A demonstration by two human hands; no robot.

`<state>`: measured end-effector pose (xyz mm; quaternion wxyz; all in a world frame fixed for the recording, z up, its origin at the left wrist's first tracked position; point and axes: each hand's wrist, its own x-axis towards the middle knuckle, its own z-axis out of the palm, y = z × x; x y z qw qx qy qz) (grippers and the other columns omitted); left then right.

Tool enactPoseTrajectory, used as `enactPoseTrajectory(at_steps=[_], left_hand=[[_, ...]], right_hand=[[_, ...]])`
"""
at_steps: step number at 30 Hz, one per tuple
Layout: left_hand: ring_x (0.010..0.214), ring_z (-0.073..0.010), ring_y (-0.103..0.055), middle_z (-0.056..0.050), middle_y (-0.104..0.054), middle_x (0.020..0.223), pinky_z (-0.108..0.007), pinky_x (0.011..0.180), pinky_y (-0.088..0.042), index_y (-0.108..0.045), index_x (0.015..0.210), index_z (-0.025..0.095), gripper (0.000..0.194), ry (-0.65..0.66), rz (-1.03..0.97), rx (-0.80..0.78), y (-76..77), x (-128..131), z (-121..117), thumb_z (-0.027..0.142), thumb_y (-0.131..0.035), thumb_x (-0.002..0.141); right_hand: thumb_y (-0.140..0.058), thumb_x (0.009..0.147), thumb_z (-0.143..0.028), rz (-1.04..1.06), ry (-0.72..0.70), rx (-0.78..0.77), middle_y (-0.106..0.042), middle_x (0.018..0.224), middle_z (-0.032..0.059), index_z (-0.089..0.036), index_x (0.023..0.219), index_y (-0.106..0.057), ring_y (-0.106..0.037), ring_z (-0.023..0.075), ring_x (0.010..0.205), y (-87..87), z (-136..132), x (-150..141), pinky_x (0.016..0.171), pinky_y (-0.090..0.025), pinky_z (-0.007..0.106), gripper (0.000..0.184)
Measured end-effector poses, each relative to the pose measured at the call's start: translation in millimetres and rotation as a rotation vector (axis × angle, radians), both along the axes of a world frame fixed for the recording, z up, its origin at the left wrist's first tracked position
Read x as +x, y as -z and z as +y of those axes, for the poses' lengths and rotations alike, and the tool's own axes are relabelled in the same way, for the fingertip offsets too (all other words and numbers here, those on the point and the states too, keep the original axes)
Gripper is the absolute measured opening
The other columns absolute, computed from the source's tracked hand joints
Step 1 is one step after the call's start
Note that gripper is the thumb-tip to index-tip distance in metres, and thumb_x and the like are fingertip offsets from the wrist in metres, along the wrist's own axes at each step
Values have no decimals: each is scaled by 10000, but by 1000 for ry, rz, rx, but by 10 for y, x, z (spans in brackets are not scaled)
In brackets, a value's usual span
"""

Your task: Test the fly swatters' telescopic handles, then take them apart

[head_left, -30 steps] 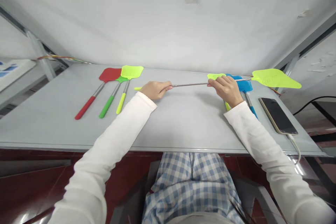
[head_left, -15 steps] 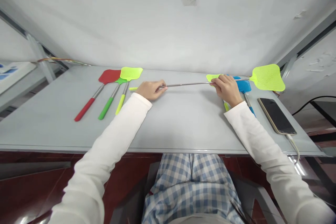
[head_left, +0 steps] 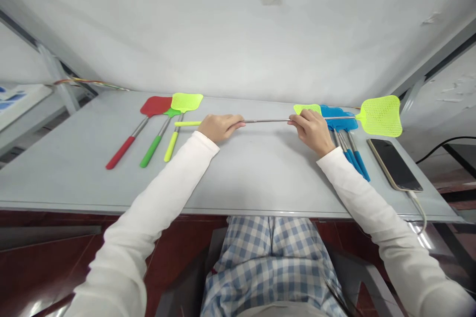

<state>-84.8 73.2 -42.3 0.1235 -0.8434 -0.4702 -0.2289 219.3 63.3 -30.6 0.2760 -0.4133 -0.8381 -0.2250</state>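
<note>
Both my hands grip the thin metal shaft of a long yellow-green fly swatter [head_left: 382, 116], held level above the table. My left hand [head_left: 220, 128] is closed on it near its yellow grip, which sticks out to the left. Further along the shaft my right hand [head_left: 311, 130] pinches it, with the mesh head beyond to the right. Behind my right hand lie several blue fly swatters [head_left: 340, 118] and part of another yellow-green mesh head [head_left: 307, 109]. On the left rest a red fly swatter [head_left: 156, 106], a green one [head_left: 150, 151] and a yellow-green one [head_left: 186, 102].
A phone [head_left: 395, 164] with a white cable [head_left: 420, 206] plugged in lies at the right end of the grey table [head_left: 256, 183]. A pale wall [head_left: 238, 44] rises along the back edge. Coloured wires [head_left: 89, 83] run behind the left corner.
My hands have come closer together along the shaft, the right one sliding left. More of the yellow grip shows left of my left hand, and the blue swatters are less covered.
</note>
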Motion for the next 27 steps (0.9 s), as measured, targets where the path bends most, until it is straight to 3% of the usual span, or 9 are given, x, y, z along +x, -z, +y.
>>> enactPoseTrajectory(at_steps=[7, 13, 22, 27], left_hand=[[528, -122, -532, -25, -681, 671, -262, 486, -269, -690, 851, 237, 452, 107, 26, 120, 11, -86, 60, 465, -318, 966], [495, -115, -506, -13, -652, 619, -262, 477, -269, -674, 805, 232, 447, 116, 31, 152, 3, -139, 78, 455, -322, 966], [688, -168, -626, -33, -703, 767, -269, 582, -360, -658, 954, 236, 406, -41, 28, -136, -54, -174, 78, 554, -413, 892], [757, -206, -633, -59, -711, 822, -289, 576, -320, -653, 846, 235, 291, -193, 87, -162, -69, -212, 133, 436, -445, 874]], right_hand=[[-390, 968, -309, -17, -14, 40, -480, 631, 30, -206, 738, -579, -378, 175, 648, -12, 54, 88, 627, -258, 315, 314], [-369, 970, -255, -58, -16, 34, -502, 634, 33, -202, 722, -563, -392, 174, 652, -5, 85, 112, 638, -270, 313, 319], [-312, 984, -419, -111, 111, -21, -592, 753, 67, -205, 860, -620, -463, 202, 730, 49, 71, 107, 689, -279, 326, 395], [-294, 956, -536, -160, 155, -128, -613, 690, 50, -186, 802, -643, -487, 168, 649, 51, 117, 236, 684, -264, 310, 518]])
